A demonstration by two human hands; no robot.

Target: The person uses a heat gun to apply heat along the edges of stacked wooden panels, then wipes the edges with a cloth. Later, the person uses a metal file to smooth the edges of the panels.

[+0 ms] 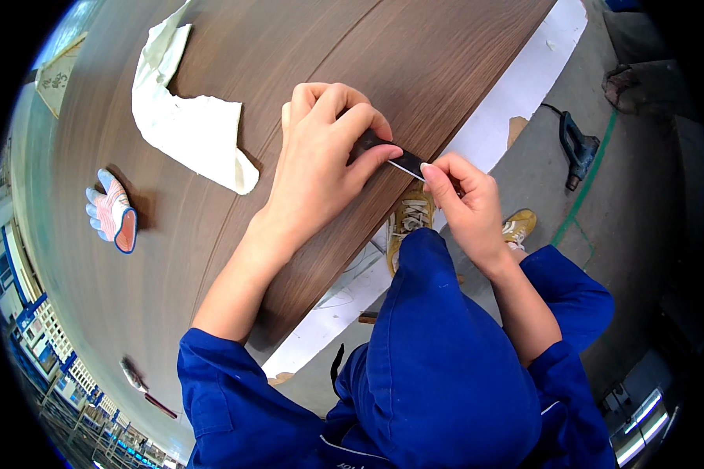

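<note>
My left hand (328, 141) is above the wood-grain panel (235, 59), its fingers curled round one end of a narrow, flat black piece (409, 163) with a pale lower edge. Its exact kind is not clear; the far part is hidden under my left fingers. By the panel's edge, my right hand (468, 202) pinches the other end between thumb and forefinger. To the left of my left hand, a crumpled white cloth (192, 129) lies on the panel.
A striped work glove (113, 211) and a brush-like tool (145, 387) lie on the panel at left. White sheeting (497, 129) sticks out beneath its edge. A heat-gun-shaped tool (577, 151) lies on the grey floor beside a green line (590, 187).
</note>
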